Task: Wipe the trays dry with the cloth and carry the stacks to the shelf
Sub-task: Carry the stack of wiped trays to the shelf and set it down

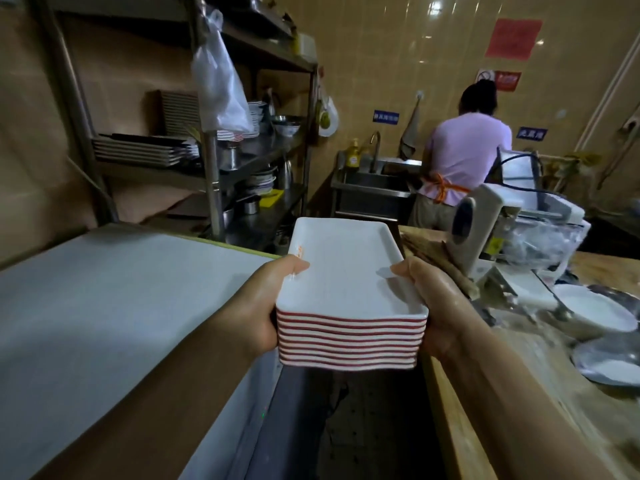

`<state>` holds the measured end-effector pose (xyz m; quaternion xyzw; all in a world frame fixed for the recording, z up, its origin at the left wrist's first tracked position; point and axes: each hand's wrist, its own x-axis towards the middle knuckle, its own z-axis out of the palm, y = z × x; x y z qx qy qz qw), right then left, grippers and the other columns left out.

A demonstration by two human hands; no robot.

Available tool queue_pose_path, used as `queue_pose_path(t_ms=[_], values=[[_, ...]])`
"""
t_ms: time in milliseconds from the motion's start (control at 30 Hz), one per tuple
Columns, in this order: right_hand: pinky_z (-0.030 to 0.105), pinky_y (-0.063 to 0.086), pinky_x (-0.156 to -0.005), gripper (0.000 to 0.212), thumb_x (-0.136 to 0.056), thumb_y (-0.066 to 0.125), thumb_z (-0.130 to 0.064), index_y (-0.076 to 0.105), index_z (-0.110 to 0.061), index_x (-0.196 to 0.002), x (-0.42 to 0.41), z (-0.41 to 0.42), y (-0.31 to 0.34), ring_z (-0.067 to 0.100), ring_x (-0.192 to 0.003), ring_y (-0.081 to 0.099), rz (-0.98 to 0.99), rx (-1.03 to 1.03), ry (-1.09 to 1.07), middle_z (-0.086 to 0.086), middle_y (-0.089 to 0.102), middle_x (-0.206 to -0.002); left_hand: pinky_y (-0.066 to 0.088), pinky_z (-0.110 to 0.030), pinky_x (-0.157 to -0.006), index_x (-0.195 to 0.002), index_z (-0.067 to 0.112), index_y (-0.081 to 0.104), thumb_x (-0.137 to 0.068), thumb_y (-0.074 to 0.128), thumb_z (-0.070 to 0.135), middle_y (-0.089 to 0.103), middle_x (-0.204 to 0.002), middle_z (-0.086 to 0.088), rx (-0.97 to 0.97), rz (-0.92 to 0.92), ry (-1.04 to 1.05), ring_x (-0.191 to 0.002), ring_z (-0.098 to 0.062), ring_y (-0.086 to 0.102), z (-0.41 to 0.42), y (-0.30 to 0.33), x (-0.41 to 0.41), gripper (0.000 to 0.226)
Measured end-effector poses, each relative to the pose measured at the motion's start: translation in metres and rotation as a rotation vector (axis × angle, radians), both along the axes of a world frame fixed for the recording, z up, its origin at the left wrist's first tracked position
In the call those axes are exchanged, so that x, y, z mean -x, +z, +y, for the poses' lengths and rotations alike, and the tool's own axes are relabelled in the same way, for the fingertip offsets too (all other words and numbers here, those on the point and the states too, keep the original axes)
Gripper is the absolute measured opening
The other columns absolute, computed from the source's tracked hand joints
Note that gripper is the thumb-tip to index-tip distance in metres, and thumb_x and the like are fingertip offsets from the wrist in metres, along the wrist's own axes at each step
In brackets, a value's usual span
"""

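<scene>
So both hands are on a stack of white rectangular trays (346, 296) with red-striped edges, held up in mid-air over the dark gap between a white-topped unit (114, 292) on the left and a wooden counter (512, 393) on the right. The left hand (266, 306) grips the stack's left side, thumb hooked over the top tray's rim and fingers curled underneath; the right hand (429, 306) does the same on the right side, and it looks wet and shiny. There's a small orange mark on the top tray's left rim, too small to read. Ahead on the left stands a metal shelf (207, 161) already loaded with more trays (138, 148), bowls and pots, with a plastic bag (218, 81) hanging off its post. Further back a person in a lilac shirt (464, 157) stands at a steel sink (374, 181), yellow soap bottle (353, 155) beside the tap. Blue wall labels and red notices carry writing too blurry to read. A slicer-type machine (502, 230) sits on the wooden counter.
</scene>
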<state>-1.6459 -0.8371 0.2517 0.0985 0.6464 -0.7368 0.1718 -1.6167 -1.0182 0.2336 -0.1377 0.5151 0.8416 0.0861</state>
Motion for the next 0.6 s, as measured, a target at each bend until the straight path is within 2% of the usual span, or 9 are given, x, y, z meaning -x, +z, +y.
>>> queue_pose_path(t_ms=[133,200,300,367,500,600], values=[[0.029,0.052,-0.051,0.011,-0.087,0.051,-0.022,0.049,-0.012,-0.093,0.097,-0.015,-0.006,0.024,-0.062,0.064,0.006,-0.006,0.012,0.015,0.064,-0.087,0.05,-0.038,-0.068,-0.095,0.006,0.065,-0.088,0.051,0.02,0.071,-0.078,-0.015,0.004,0.003,-0.002,-0.075,-0.031,0.064,-0.016,0.001,0.099,0.021],[0.026,0.052,-0.046,0.009,-0.087,0.052,-0.02,0.05,-0.012,-0.092,0.145,-0.022,-0.003,0.021,-0.052,0.065,0.016,0.002,-0.012,0.014,0.065,-0.081,0.05,-0.039,-0.07,-0.097,0.006,0.065,-0.089,0.049,0.019,0.071,-0.08,-0.015,0.01,0.013,-0.018,-0.076,-0.031,0.064,-0.023,0.006,0.148,0.021],[0.023,0.05,-0.042,0.012,-0.088,0.05,-0.016,0.055,-0.008,-0.094,0.213,-0.03,0.004,0.017,-0.045,0.064,0.04,0.049,-0.041,0.01,0.068,-0.065,0.05,-0.033,-0.063,-0.088,0.007,0.065,-0.09,0.046,0.019,0.071,-0.069,-0.012,0.033,0.029,-0.054,-0.06,-0.026,0.067,-0.03,0.017,0.218,0.022],[0.024,0.051,-0.043,0.014,-0.088,0.048,-0.015,0.055,-0.007,-0.096,0.255,-0.032,0.007,0.017,-0.046,0.064,0.039,0.078,-0.031,0.009,0.068,-0.061,0.051,-0.03,-0.059,-0.081,0.008,0.065,-0.09,0.045,0.019,0.07,-0.065,-0.011,0.03,0.022,-0.065,-0.052,-0.022,0.067,-0.031,0.021,0.26,0.024],[0.025,0.053,-0.045,0.014,-0.088,0.047,-0.016,0.054,-0.007,-0.095,0.34,-0.036,0.005,0.02,-0.049,0.064,0.008,0.127,-0.013,0.014,0.066,-0.075,0.052,-0.03,-0.059,-0.085,0.008,0.065,-0.09,0.044,0.019,0.071,-0.067,-0.011,0.025,0.049,-0.068,-0.055,-0.022,0.068,-0.036,0.019,0.342,0.024],[0.024,0.05,-0.042,0.016,-0.088,0.046,-0.016,0.056,-0.006,-0.095,0.407,-0.041,-0.003,0.019,-0.045,0.063,0.013,0.139,0.012,0.011,0.067,-0.063,0.05,-0.031,-0.063,-0.086,0.008,0.065,-0.09,0.044,0.019,0.071,-0.068,-0.011,0.033,0.044,-0.03,-0.054,-0.021,0.067,-0.038,0.013,0.403,0.024]])
